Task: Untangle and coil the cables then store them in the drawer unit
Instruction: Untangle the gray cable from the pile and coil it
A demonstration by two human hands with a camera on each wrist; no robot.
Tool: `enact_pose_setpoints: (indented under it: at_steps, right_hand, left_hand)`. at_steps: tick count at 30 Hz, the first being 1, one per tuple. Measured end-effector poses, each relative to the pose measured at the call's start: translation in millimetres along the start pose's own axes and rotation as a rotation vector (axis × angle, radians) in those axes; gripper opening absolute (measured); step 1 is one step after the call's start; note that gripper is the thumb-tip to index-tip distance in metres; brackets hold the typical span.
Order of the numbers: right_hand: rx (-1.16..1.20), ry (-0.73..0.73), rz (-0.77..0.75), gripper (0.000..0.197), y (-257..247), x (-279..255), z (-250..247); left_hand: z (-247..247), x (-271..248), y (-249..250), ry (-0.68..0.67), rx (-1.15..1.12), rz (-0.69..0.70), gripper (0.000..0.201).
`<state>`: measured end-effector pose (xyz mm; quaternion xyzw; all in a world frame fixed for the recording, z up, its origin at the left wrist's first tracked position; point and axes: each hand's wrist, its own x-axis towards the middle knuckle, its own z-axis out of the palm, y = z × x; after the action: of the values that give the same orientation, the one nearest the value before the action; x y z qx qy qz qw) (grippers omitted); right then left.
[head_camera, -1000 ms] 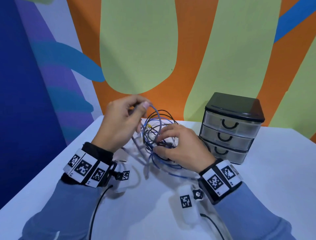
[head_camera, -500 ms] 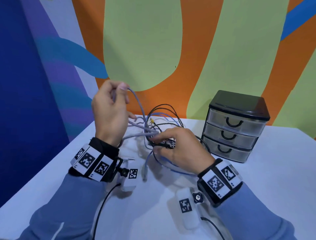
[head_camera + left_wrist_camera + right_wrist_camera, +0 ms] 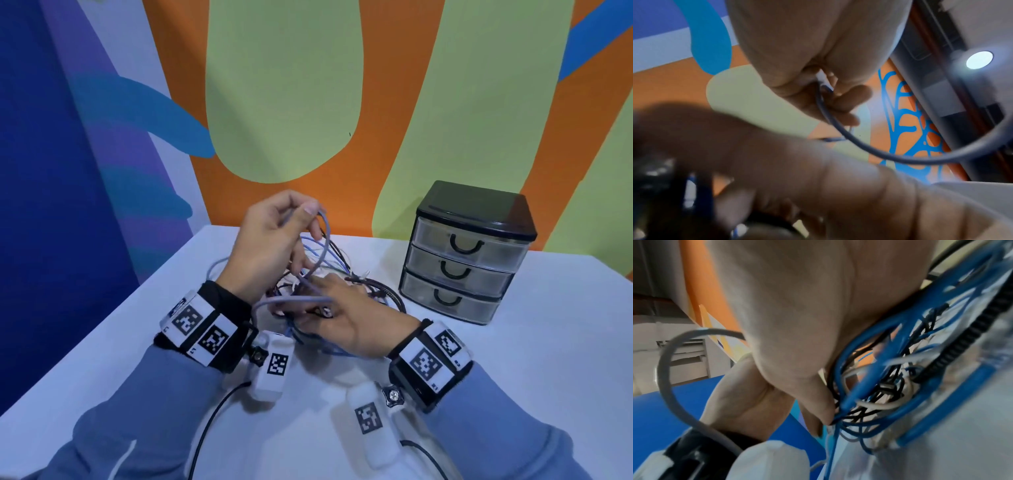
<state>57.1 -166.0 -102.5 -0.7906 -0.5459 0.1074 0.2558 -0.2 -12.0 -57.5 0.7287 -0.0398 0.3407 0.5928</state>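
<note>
**Grey cable half out of the knot**

The tangled bundle of blue, black and white cables (image 3: 346, 281) lies on the white tabletop (image 3: 513, 370), just left of the black-topped drawer unit with three clear plastic drawers (image 3: 469, 257), all three closed. The left hand (image 3: 270, 246) is raised above the pile, thumb and forefinger pinching a thin, pale grey rubber-sheathed cable (image 3: 322, 236) near one end; the cable arches down from the pinch and runs across the right hand (image 3: 346, 322). That right hand rests low on the bundle, fingers curled round several strands and pinning them in place.

By the look of it, these cords are light, limp and springy: they will snag on one another rather than slide, so the grey cable is best held close to its plug end and drawn slowly while the knot is held down.

Against half a second ago, the left hand sits lower and nearer the bundle, and the grey loop hangs slacker. The right hand has barely shifted.
</note>
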Motion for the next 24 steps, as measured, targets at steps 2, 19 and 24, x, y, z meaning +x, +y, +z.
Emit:
enact_pose_setpoints:
  at_steps: [2, 19, 24]
  right_hand:
    - [-0.065, -0.021, 0.014, 0.030, 0, 1, 0]
    - [-0.033, 0.385, 0.210, 0.019, 9, 0, -8]
    - [-0.011, 0.343, 0.138, 0.009, 13, 0, -9]
  left_hand:
    - [-6, 2, 4, 0.146, -0.098, 0.100, 0.019]
    - [-43, 16, -15, 0.305, 0.386, -0.076, 0.033]
    - [-40, 11, -9, -0.084, 0.819, -0.025, 0.061]
